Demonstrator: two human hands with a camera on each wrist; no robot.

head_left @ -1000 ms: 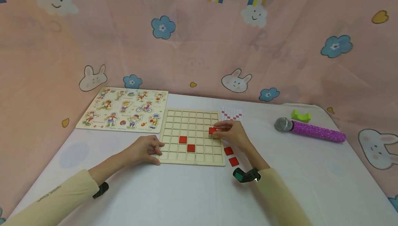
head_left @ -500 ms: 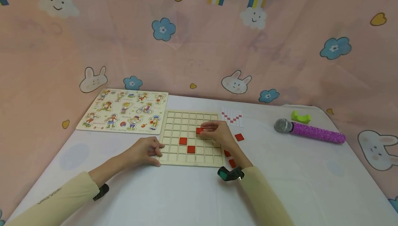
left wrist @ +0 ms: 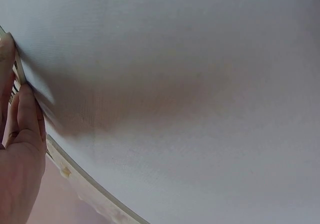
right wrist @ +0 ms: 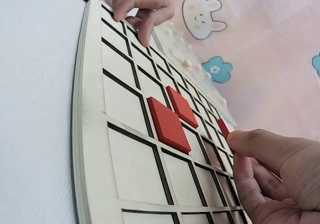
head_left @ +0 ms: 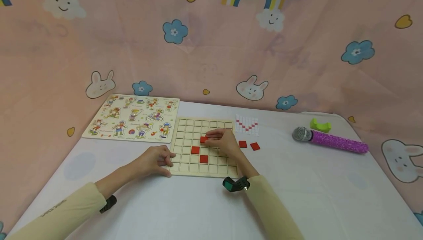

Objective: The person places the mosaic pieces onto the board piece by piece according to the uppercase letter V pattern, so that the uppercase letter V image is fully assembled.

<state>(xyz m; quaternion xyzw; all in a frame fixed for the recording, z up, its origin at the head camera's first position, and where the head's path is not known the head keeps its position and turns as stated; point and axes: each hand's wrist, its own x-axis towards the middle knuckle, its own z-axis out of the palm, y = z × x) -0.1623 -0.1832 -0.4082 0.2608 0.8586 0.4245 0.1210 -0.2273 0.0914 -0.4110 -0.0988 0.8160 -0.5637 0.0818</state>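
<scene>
A pale wooden grid board [head_left: 185,165] lies flat on the table. Two red square tiles sit in its cells, one a row nearer [head_left: 203,159] and one farther left [head_left: 195,150]. My left hand [head_left: 154,160] holds the board by its near left corner, fingers bent on the edge and thumb at the side. Over the grid's middle, my right hand [head_left: 223,143] pinches a third red tile [right wrist: 223,128] between thumb and fingers; the right wrist view shows that tile tilted on edge. Part of the board's right side is hidden under this hand.
Two loose red tiles [head_left: 249,145] lie right of the board, below a pattern card [head_left: 247,124] with a red V of squares. A picture puzzle board [head_left: 129,117] lies behind left. Farther right are a purple microphone [head_left: 337,141] and a lime-green piece [head_left: 320,125].
My right hand has moved left across the grid, carrying the red tile from the board's right side to its middle. The left hand stays at the corner.
</scene>
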